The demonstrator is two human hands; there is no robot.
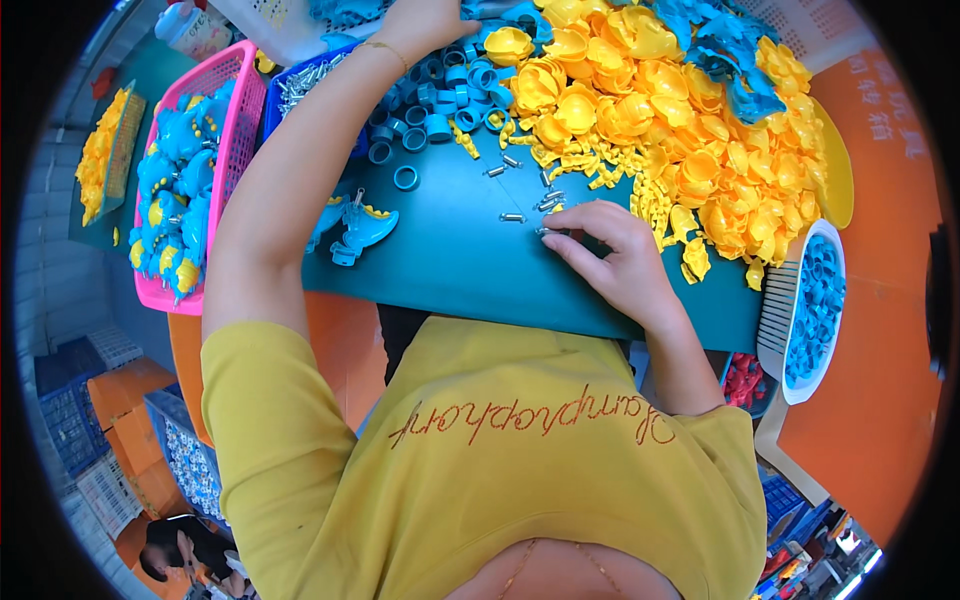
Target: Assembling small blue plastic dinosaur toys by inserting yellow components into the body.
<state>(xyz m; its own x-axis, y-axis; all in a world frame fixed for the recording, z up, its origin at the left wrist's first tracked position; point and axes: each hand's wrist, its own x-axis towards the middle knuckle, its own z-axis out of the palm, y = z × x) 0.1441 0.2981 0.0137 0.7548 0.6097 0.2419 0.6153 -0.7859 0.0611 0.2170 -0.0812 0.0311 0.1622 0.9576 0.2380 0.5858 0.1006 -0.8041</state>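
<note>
My right hand is over the green table top, thumb and forefinger pinched at a small silver metal cylinder. Several similar silver cylinders lie loose just beyond its fingertips. My left hand reaches far forward to the upper edge of the picture, over the heap of blue plastic rings. Its fingertips are cut off or hidden there, so what they hold does not show. Under my left forearm lies a blue toy shell with a yellow ridge, a metal piece standing up from it.
A large heap of yellow plastic shells covers the far right. At left stand a pink basket of blue toy parts and a blue box of metal pieces. A white basket of blue parts stands at the right edge. Another person appears lower left.
</note>
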